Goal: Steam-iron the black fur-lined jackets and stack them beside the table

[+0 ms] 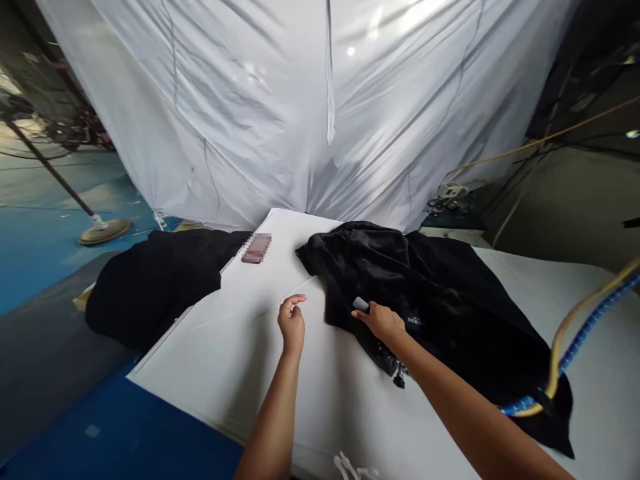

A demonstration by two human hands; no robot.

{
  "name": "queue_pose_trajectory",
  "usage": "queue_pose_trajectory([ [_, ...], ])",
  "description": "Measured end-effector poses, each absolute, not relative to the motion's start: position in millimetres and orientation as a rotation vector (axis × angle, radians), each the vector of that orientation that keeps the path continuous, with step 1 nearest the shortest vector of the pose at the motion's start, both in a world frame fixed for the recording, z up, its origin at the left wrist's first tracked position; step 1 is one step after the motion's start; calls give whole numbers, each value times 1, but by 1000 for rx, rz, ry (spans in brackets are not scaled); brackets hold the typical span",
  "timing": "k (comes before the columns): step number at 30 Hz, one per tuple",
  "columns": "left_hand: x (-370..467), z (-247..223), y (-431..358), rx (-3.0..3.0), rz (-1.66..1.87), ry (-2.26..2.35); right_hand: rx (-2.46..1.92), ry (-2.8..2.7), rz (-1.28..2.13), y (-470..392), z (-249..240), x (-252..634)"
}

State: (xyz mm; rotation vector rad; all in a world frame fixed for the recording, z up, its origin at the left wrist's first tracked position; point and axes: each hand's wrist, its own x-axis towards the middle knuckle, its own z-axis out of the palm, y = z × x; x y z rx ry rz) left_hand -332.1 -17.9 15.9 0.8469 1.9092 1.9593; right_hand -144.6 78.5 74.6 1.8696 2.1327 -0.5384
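My right hand [383,322] is closed round the handle of what looks like a steam iron [384,361]. The iron has a pale grey handle end and a black knob with metal fittings; much of it is hidden under my hand and forearm. It rests at the near left edge of a black garment [450,307], which has small white lettering and lies rumpled on the white-covered table [235,360]. Left of the garment, my left hand [291,320] hovers over the white surface with fingers loosely curled, thumb and forefinger apart, holding nothing.
A red, blurred-out phone-like object [257,248] lies near the table's left edge. Dark cloth [160,280] is heaped beyond that edge. A blue hose with a yellow cable [575,333] hangs at the right. White sheeting [300,113] closes off the back; a round-based stand [104,231] is far left.
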Motion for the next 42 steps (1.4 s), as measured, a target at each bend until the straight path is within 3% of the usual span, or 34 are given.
queue_pose_trajectory([
  [6, -318, -2, -17, 913, 1760, 2031, 1986, 2054, -563, 62, 74, -105],
  [14, -315, -13, 28, 998, 982, 2317, 2019, 2032, -564, 46, 77, -87],
  [22, -325, -6, 73, 1038, 648, 2384, 1997, 2053, -557, 49, 75, -89],
  [31, -334, -7, 70, 1096, 763, 2285, 1849, 2176, -595, 65, 74, -113],
  [42, -347, 28, 44, 1032, 1233, 2247, 1583, 2361, -584, 60, 75, -192],
])
